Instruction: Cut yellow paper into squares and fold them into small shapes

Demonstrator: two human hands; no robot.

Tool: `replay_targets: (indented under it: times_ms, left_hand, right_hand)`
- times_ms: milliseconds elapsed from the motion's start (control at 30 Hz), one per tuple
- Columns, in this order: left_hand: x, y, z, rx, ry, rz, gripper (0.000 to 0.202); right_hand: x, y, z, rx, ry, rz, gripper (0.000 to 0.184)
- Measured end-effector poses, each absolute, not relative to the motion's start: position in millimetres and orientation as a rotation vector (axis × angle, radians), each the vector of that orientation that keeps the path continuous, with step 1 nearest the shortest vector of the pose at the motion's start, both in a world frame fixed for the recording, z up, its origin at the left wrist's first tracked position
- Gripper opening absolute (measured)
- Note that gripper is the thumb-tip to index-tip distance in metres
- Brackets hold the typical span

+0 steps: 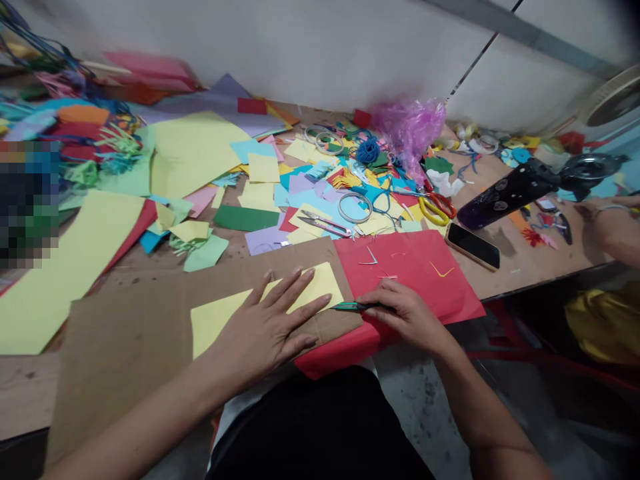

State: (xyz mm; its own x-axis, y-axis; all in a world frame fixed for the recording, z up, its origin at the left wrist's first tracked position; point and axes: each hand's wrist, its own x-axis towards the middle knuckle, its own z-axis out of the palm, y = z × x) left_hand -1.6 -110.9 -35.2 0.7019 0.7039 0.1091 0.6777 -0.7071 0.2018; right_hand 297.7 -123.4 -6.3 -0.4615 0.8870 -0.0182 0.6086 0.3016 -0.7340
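My left hand (275, 322) lies flat with fingers spread on a sheet of pale yellow paper (213, 327). That sheet rests on a piece of brown cardboard (135, 340), which overhangs the table's front edge. In my right hand (406, 312) is a slim green and black craft knife (349, 306). Its front end points left and meets the lower right corner of the yellow sheet; the fingers hide its rear. Red paper (410, 260) lies under my right hand and beneath the cardboard, with a few thin paper slivers on it.
Thread snips (325, 223), a tape roll (355, 207), yellow-handled scissors (434, 211) and many paper scraps lie beyond the cardboard. A phone (473, 246) and a dark bottle (503, 197) are at the right. Another person's hand (617, 220) shows at the far right.
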Motion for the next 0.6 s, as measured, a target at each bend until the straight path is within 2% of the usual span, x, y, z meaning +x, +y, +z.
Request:
replay_targets:
  times_ms: [600]
  left_hand:
    - [15.0,-102.2,-35.1,2.712,1.201,0.193,0.058]
  right_hand:
    - [298.3,-114.6,-8.9,-1.379,-2.168,0.941,0.021]
